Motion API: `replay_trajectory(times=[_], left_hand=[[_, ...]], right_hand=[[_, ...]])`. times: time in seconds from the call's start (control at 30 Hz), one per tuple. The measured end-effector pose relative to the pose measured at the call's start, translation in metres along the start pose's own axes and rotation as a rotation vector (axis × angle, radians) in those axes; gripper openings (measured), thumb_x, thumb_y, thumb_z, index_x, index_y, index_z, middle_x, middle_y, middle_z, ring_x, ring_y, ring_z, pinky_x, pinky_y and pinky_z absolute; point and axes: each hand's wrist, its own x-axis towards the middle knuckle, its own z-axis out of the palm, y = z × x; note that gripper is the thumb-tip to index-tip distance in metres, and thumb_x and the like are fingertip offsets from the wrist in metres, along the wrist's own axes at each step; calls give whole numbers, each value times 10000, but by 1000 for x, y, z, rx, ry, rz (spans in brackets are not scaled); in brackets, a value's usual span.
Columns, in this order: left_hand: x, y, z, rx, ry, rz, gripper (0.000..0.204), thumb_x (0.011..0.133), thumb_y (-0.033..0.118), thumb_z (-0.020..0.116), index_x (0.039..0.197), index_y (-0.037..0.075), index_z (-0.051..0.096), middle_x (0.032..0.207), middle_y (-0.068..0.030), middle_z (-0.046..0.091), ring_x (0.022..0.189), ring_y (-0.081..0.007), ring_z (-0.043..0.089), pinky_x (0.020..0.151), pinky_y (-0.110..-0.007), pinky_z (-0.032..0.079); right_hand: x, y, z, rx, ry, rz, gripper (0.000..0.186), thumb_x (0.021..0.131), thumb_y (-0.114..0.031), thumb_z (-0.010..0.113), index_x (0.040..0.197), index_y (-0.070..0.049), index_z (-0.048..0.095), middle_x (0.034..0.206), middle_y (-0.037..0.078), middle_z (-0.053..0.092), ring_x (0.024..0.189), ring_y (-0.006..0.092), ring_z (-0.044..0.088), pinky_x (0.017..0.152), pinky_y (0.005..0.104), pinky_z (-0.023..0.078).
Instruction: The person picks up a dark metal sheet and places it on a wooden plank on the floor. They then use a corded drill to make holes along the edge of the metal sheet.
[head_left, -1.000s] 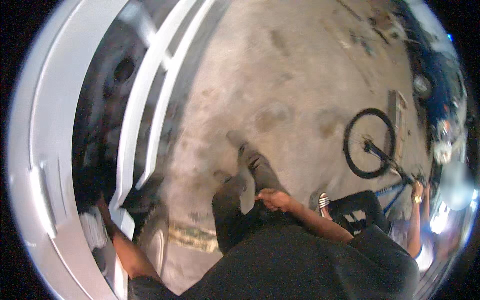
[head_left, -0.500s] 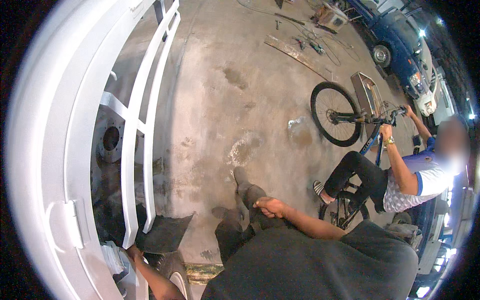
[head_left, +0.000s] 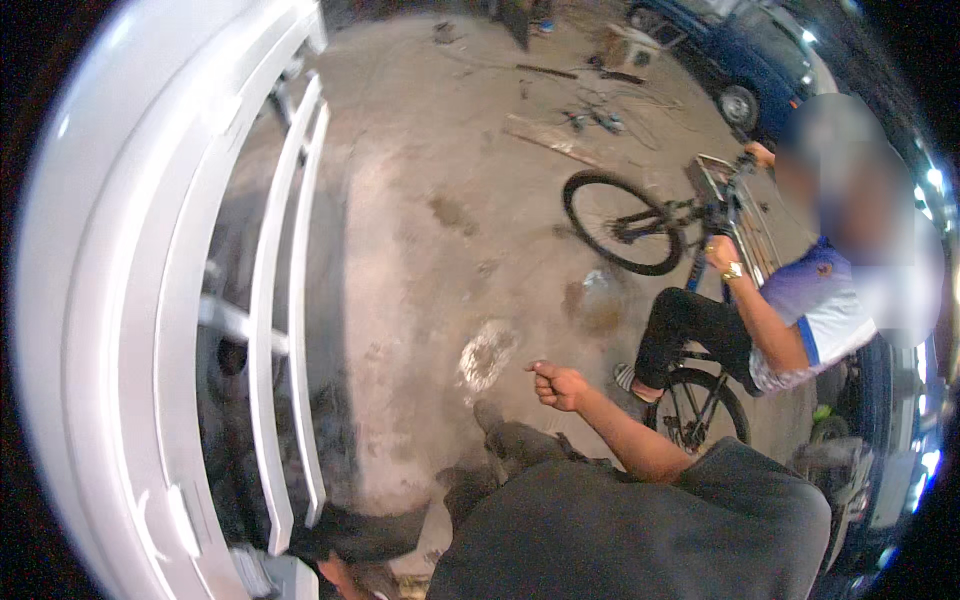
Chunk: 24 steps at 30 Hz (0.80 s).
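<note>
My right hand [head_left: 557, 387] is raised in front of my dark shirt, its fingers curled in and one digit partly stretched to the left. Nothing shows sticking out of it. At the lower edge, my left hand [head_left: 340, 574] is smeared by motion, and its fingers cannot be made out. It is close to the lower end of the white metal rails [head_left: 275, 400] on a large white vehicle body [head_left: 130, 300]. To the right, a person [head_left: 790, 325] in a blue and white shirt sits on a bicycle [head_left: 700, 225], gripping its handlebar with both hands.
A long board [head_left: 550, 140] lies on the stained concrete floor [head_left: 400, 250]. Farther off are cables and tools [head_left: 600, 120] and a boxy machine [head_left: 632, 50]. A blue vehicle [head_left: 740, 60] stands at the far right. A dark flap [head_left: 370, 530] is below the rails.
My right hand has lifted away from my leg, one digit now reaching out. My left hand has left the rail's lower end, moving right and down. Person and bicycle sit farther left in view.
</note>
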Motion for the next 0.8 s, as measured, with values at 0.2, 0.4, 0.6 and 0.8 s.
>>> replay_trajectory(times=[0.2,0.4,0.6,0.8], left_hand=[[-32,123,22,130,-68,-94,388,854,253,625,1131,-14,678,1119,-238,681,1032,-434,623,932,-498,481],[-55,178,55,157,-139,-52,390,854,261,631,1138,-4,674,1105,-236,683,1014,-433,626,916,-502,480],[-122,131,56,141,-136,-86,393,854,268,638,1144,6,669,1092,-235,685,996,-432,629,900,-506,480],[-198,67,63,71,-140,-156,396,853,276,644,1151,16,665,1079,-233,687,978,-431,632,884,-510,479]], right_hand=[[-15,-28,6,149,31,-92,238,1055,-281,497,1188,-93,558,702,-37,361,585,96,304,469,240,247],[-13,-34,-34,165,3,-193,265,1064,-286,476,1211,-83,563,677,-49,340,553,86,285,452,235,238],[-70,-5,-69,163,14,-134,267,1070,-280,464,1206,-68,552,639,-46,303,513,90,245,433,240,212],[-114,26,-70,23,164,-145,258,1070,-279,457,1192,-65,536,665,-23,344,551,107,287,463,249,248]])
